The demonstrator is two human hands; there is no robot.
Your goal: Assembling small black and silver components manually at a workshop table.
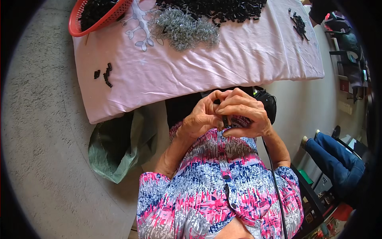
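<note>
My left hand (203, 116) and my right hand (248, 115) meet in front of my chest, just off the near edge of the table. Both have curled fingers, closed round a small black piece (226, 120) that shows between the fingertips. Most of it is covered, so its exact kind is unclear. On the pink cloth (199, 71) beyond lie a heap of small black tube-like pieces (234, 8) and a heap of small clear, shiny parts (185, 30). Several loose black pieces (106, 75) are at the left.
A red plastic basket (85, 31) with black pieces stands at the far left corner. More black pieces (299, 27) lie at the far right. Below the table's left side gapes a green sack (105, 163). A black cable (274, 179) runs down my right side. Someone's jeans-clad legs (336, 155) are at the right.
</note>
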